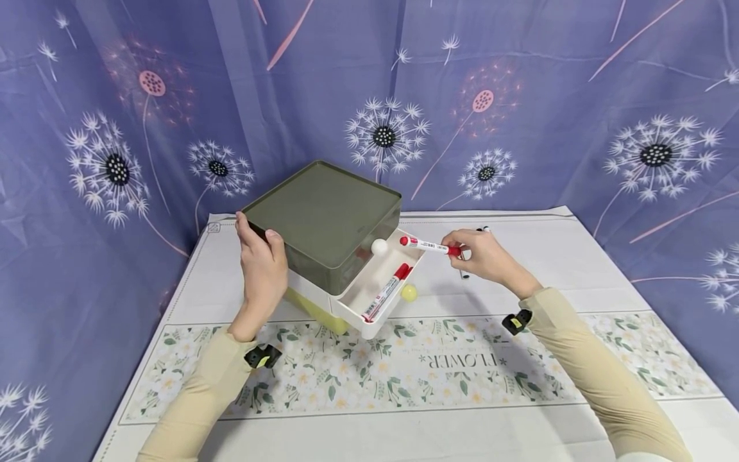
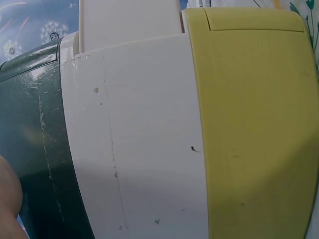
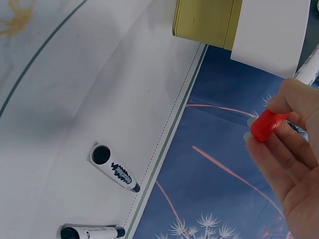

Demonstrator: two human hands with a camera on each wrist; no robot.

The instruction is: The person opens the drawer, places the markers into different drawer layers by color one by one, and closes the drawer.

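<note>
A stacked drawer box has a dark green top tier (image 1: 323, 215), a white middle tier (image 2: 134, 129) and a yellow lower tier (image 2: 254, 119). Its white drawer (image 1: 359, 290) is pulled out toward the right. Red-capped markers (image 1: 385, 294) lie in the drawer, and a white ball (image 1: 379, 248) shows near its inner end. My left hand (image 1: 262, 266) rests against the box's left side, with the thumb near the top edge. Between thumb and fingers, my right hand (image 1: 482, 255) pinches the red end of a white marker (image 1: 428, 246), holding it level above the drawer's far end.
A yellow ball (image 1: 408, 292) is beside the drawer. Two black-capped markers, one slanted (image 3: 117, 169) and one near the view's lower edge (image 3: 94, 232), lie on the white tablecloth (image 1: 577, 269). A purple dandelion curtain (image 1: 300, 83) hangs behind the table.
</note>
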